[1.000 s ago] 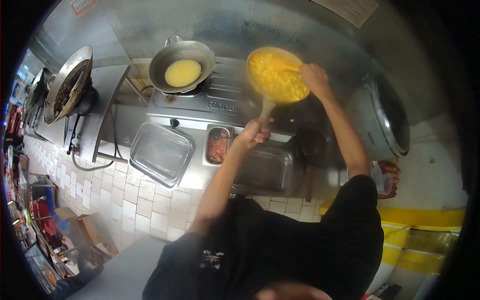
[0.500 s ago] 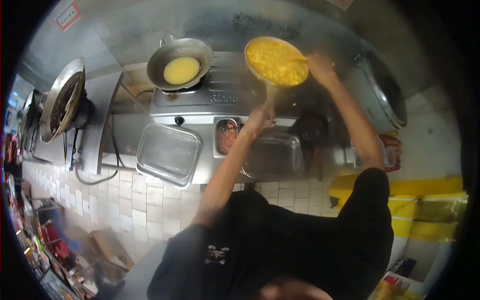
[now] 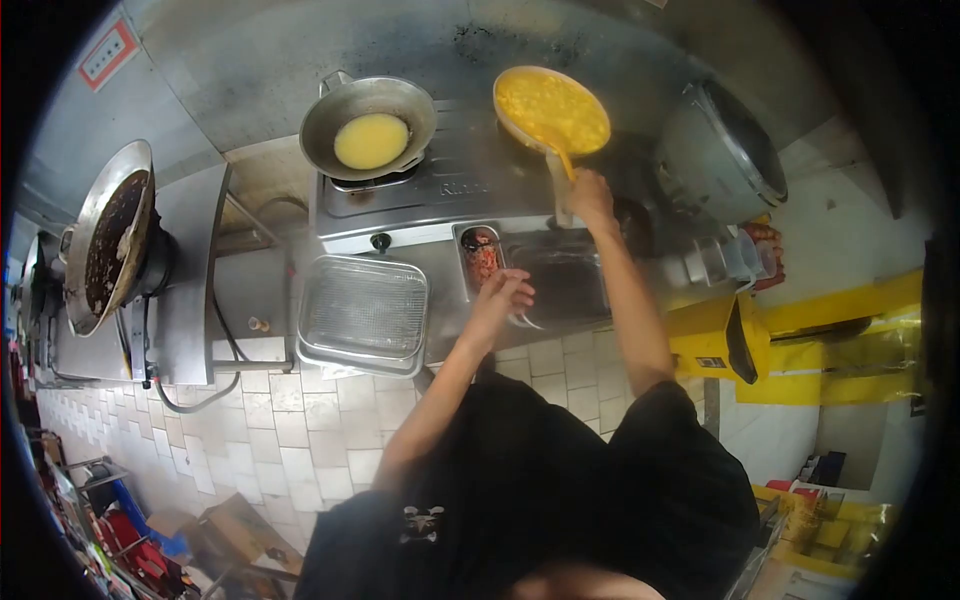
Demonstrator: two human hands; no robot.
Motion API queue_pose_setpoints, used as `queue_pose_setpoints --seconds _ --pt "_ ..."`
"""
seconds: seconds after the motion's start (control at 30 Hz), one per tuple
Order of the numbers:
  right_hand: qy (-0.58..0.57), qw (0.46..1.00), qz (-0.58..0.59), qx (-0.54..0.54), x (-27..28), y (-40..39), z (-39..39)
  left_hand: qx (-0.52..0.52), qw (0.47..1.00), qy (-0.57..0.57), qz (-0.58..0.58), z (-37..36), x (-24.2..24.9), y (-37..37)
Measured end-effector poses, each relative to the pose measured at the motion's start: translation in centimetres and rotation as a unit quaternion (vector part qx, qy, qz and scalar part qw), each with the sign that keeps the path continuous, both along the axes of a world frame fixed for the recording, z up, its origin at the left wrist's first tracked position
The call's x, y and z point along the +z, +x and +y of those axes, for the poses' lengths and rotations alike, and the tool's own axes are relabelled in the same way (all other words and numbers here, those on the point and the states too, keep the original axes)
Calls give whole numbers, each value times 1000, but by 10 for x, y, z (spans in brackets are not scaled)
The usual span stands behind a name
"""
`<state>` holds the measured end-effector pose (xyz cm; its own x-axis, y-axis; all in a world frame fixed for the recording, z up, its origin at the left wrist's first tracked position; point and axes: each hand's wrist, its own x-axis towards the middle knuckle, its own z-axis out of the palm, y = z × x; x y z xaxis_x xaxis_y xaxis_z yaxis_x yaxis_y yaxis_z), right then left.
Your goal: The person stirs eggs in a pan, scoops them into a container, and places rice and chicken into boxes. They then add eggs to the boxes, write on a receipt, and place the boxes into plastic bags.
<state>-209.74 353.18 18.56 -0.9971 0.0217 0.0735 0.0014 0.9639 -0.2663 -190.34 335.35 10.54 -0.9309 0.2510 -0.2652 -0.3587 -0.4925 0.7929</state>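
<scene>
A pan of yellow, egg-like food sits on the right side of the stove, its pale handle pointing toward me. My right hand is closed around a yellow spatula, whose far end dips into the food. Off the handle, my left hand hovers by the front edge of a small metal container with chopped red pieces. Its fingers are loosely bent and apart, with nothing visible in them. At the back left of the stove rests a wok holding pale yellow liquid.
A wire-racked metal tray lies at front left, a darker tray right of the small container. A large lidded pot stands right, clear plastic containers below it. Another wok with dark contents sits far left.
My left hand has let go of the pan handle and come down toward the small container. My right hand, still with the spatula, has moved from the pan's right side to its near side.
</scene>
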Motion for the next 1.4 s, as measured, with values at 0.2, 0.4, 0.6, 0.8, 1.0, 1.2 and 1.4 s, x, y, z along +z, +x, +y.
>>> queue_pose_setpoints --seconds 0.2,0.4,0.6,0.8,1.0,1.2,1.4 --pt "-43 999 14 -13 -5 8 -8 4 1000 -3 -24 -9 -8 15" --pt "-79 996 -44 4 -11 -1 5 32 998 -31 -35 -22 -4 23" --pt "24 996 77 -25 11 17 10 47 991 -119 -41 -64 4 64" --pt "-355 872 232 246 22 157 -160 61 988 -135 40 -178 -14 178" --pt "-399 714 -222 531 -92 349 -404 263 939 -215 -48 -344 -45 327" --pt "-213 615 -344 677 -162 432 -545 463 838 -240 -158 -528 -99 428" --pt "-63 618 -448 643 -239 438 -660 649 719 -248 -10 -750 -73 472"
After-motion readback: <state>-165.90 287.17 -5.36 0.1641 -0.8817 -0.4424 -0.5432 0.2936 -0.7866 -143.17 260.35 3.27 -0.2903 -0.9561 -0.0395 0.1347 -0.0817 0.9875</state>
